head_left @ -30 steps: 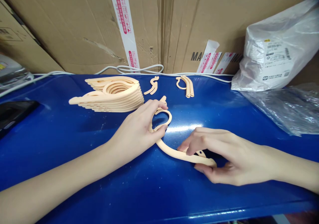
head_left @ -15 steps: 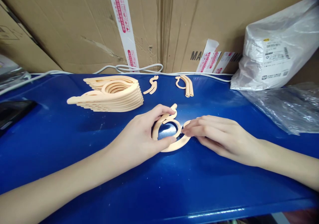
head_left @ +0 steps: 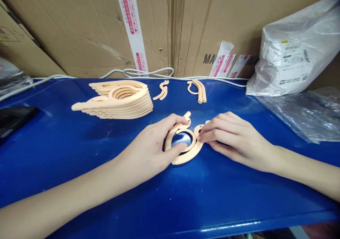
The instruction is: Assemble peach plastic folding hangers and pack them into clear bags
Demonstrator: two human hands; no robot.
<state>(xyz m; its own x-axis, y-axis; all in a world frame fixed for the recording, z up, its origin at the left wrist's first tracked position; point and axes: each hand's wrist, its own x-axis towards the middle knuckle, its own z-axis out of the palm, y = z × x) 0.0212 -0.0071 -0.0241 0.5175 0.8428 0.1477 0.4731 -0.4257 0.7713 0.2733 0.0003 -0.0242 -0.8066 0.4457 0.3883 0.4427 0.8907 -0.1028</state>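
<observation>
Cream hanger (head_left: 188, 157), between left hand (head_left: 155, 143) and right hand (head_left: 236, 139)

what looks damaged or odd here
The brown cardboard box behind the glossy blue tabletop has a ragged scuff left of its red-printed white tape, breaking the smoother surface. The cream curved plastic piece held by the left hand and right hand shows no obvious damage, though partly hidden.

The cream hanger (head_left: 187, 157) has folded inward around its hook (head_left: 194, 138).
</observation>
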